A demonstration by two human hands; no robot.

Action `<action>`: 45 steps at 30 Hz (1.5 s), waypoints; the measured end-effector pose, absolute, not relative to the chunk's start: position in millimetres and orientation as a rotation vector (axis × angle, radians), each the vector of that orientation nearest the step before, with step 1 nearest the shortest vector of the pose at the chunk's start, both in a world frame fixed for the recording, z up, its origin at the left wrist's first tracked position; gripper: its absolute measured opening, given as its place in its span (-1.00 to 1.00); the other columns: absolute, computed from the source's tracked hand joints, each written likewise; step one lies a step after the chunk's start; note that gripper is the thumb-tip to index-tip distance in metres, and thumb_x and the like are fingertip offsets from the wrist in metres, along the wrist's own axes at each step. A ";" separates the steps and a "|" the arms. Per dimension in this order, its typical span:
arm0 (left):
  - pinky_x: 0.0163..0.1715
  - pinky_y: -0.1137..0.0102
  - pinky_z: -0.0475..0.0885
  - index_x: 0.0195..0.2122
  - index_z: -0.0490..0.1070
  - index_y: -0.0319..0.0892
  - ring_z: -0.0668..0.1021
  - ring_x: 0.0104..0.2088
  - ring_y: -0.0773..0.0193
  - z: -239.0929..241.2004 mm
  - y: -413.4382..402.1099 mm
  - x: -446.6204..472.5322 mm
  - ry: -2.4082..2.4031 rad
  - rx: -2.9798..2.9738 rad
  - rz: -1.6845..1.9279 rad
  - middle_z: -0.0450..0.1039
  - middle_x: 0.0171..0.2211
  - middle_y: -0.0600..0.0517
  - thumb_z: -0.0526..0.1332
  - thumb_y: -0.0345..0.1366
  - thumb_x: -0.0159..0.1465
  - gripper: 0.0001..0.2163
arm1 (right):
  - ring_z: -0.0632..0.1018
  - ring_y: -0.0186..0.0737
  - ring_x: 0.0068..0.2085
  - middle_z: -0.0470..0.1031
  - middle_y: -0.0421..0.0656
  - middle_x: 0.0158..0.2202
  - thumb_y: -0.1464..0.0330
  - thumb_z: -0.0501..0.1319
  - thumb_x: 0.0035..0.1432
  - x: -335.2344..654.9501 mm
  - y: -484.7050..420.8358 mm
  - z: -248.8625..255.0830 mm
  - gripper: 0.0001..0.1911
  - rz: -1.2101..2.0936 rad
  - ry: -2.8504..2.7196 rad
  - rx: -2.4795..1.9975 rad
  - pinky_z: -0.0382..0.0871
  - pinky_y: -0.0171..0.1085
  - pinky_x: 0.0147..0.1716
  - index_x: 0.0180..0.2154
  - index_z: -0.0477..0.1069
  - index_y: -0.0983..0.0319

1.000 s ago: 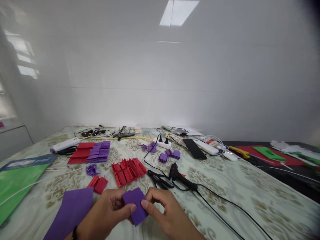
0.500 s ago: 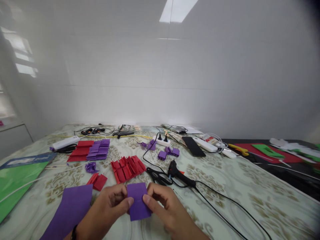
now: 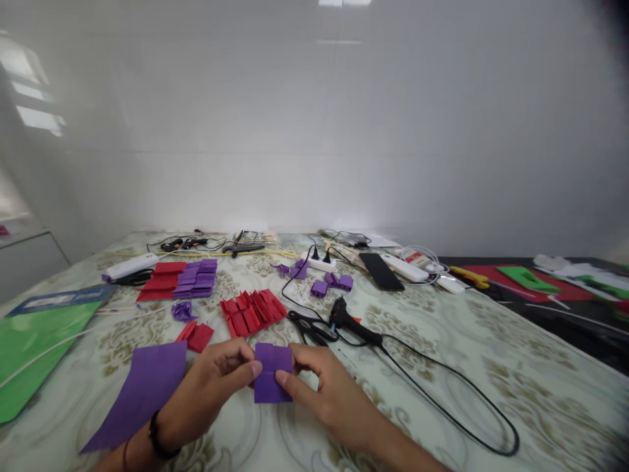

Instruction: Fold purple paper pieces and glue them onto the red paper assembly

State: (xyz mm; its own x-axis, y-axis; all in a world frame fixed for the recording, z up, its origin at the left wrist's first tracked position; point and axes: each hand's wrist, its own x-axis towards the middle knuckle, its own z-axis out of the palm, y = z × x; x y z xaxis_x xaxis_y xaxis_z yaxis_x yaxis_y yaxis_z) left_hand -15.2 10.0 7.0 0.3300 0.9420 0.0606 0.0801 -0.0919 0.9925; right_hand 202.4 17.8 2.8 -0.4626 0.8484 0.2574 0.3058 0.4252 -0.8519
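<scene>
Purple paper [image 3: 272, 379], low centre of frame, is pinched between left hand [image 3: 211, 387] and right hand [image 3: 322, 390], apparently to steady a fold.

Likely craft workspace, paper stacks [image 3: 253, 313], glue gun [image 3: 350, 325], scissors [image 3: 310, 327]

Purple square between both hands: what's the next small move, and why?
Probably press the fold flat with the thumbs. Both the left hand and right hand pinch the purple paper square just above the table, and it looks only partly creased, unlike the flat folded red pieces behind.
</scene>
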 end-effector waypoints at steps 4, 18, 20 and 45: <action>-0.41 0.47 0.32 -0.43 0.41 -0.19 0.40 -0.46 0.35 8.7 10.2 -16.7 1.025 1.535 0.947 0.39 -0.51 0.10 0.32 -0.10 0.31 -0.71 | 0.40 -0.23 -0.38 0.45 -0.19 -0.45 0.16 0.21 0.31 204.6 19.6 5.4 -0.64 1.007 -2.031 -0.982 0.26 -0.25 -0.32 -0.45 0.43 0.24; -0.42 0.49 0.38 -0.37 0.48 -0.20 0.45 -0.43 0.35 7.5 12.8 -21.8 1.078 1.704 0.990 0.46 -0.43 0.08 0.31 -0.14 0.32 -0.77 | 0.41 -0.26 -0.40 0.44 -0.19 -0.46 0.00 0.28 0.28 201.9 20.1 -2.3 -0.56 1.223 -1.812 -0.918 0.29 -0.27 -0.37 -0.37 0.48 0.25; -0.43 0.50 0.37 -0.38 0.47 -0.21 0.45 -0.45 0.36 9.7 12.4 -20.4 1.062 1.693 1.001 0.46 -0.45 0.08 0.32 -0.16 0.30 -0.78 | 0.41 -0.26 -0.39 0.44 -0.19 -0.45 -0.02 0.29 0.27 201.6 20.0 -1.6 -0.55 1.237 -1.793 -0.922 0.30 -0.27 -0.36 -0.36 0.49 0.26; -0.49 0.50 0.35 -0.43 0.49 -0.20 0.46 -0.50 0.35 9.3 6.1 -18.7 1.130 1.865 0.922 0.45 -0.53 0.09 0.31 -0.15 0.34 -0.73 | 0.39 -0.28 -0.41 0.41 -0.25 -0.50 0.21 0.25 0.31 200.6 15.7 0.2 -0.67 1.000 -1.936 -0.969 0.22 -0.27 -0.35 -0.48 0.37 0.21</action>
